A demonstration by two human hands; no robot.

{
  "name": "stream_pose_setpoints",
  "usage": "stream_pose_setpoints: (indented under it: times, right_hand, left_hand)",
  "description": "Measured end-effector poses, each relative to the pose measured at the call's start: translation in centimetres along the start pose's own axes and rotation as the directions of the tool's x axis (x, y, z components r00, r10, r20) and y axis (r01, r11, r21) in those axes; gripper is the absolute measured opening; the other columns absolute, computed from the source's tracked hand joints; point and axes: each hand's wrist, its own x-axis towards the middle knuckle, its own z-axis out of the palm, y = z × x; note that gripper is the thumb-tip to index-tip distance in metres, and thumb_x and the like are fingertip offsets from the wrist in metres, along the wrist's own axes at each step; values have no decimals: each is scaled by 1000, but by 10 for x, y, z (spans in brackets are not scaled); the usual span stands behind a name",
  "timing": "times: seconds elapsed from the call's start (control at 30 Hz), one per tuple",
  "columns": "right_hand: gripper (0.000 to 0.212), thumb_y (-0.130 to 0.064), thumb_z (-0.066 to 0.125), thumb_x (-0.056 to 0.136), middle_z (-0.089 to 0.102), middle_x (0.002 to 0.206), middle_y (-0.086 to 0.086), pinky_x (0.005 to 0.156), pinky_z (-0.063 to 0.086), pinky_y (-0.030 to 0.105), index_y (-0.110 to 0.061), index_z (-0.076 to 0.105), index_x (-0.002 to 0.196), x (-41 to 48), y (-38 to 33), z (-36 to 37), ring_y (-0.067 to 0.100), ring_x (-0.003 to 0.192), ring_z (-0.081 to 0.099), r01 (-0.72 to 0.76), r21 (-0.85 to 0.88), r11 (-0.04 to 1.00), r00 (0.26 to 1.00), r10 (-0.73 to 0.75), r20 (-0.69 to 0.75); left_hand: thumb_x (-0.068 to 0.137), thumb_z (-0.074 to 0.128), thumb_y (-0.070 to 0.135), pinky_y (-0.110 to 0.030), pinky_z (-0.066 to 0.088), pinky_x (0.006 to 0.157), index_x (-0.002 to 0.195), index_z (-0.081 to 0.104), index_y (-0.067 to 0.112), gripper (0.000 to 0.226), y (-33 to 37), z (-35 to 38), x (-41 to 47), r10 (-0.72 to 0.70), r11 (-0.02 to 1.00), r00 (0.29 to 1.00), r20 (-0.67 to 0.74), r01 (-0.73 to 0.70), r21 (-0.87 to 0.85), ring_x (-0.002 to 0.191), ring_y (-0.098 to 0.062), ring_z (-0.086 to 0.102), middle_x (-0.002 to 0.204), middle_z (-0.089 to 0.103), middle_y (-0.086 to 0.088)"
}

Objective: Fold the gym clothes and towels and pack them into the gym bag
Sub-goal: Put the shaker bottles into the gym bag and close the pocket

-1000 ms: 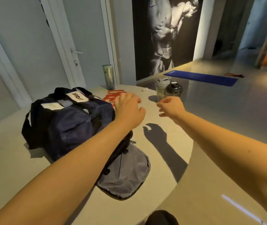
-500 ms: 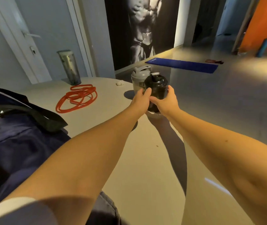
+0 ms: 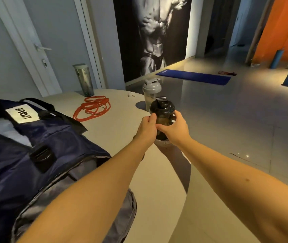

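You gripped the black shaker bottle (image 3: pixel 162 109) from both sides, left hand (image 3: pixel 146 128) and right hand (image 3: pixel 173 130) each curled round its body, probably to steady it near the tabletop (image 3: pixel 118 123) edge for lifting. The gym bag (image 3: pixel 60 137) sat to your left, beside the left forearm and apart from both hands.

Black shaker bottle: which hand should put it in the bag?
Probably the left hand. It and the right hand both grip the black shaker bottle, but the gym bag lies on the left side.
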Motion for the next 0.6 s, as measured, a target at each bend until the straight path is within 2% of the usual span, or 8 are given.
stream_pose_setpoints:
  times: [0.13,0.2,0.3,0.43,0.5,0.6]
  right_hand:
    - [80,-44,89,71,60,133,-5,100,53,36,-30,47,138,-66,-31,-18,17,119,58,22,3,1000,998,-23,63]
    - [80,-46,88,72,59,134,-4,99,54,36,-29,47,138,-100,-50,-22,18,120,58,41,25,999,995,-43,95]
    - [78,-51,86,73,60,133,-5,90,53,28,-28,47,136,-148,-80,-24,17,115,60,68,65,996,984,-78,162]
    - [77,-52,85,73,56,125,-15,79,44,14,-31,45,136,-203,-118,-13,9,111,57,100,143,985,960,-134,247]
    - [76,-50,85,72,55,121,-19,80,44,15,-33,44,134,-224,-134,-2,4,107,58,106,179,978,945,-156,289]
    - [71,-43,87,73,54,113,-27,81,46,14,-36,44,130,-254,-151,17,-5,102,57,101,230,968,924,-177,339]
  left_hand:
    - [93,28,68,-54,49,103,127,48,33,53,-1,-28,-76,9,1000,1000,4,-9,10,115,-27,59,125,61,-1]
    - [101,32,60,-51,49,103,136,45,31,48,0,-45,-118,32,999,999,-23,-31,31,115,-25,57,127,58,0]
    - [104,44,45,-39,50,100,147,42,26,47,-5,-73,-174,88,995,992,-91,-85,47,113,-19,55,136,57,-2]
    - [102,53,39,-40,48,107,151,39,32,52,-19,-123,-248,184,981,976,-116,-175,83,123,-13,54,135,55,8]
    - [102,55,34,-31,51,100,147,46,32,46,-33,-152,-279,252,963,934,-254,-216,162,120,-10,57,135,57,7]
    - [100,59,23,-13,46,74,122,62,28,23,-58,-193,-311,383,914,781,-494,-243,325,95,-5,61,112,63,10]
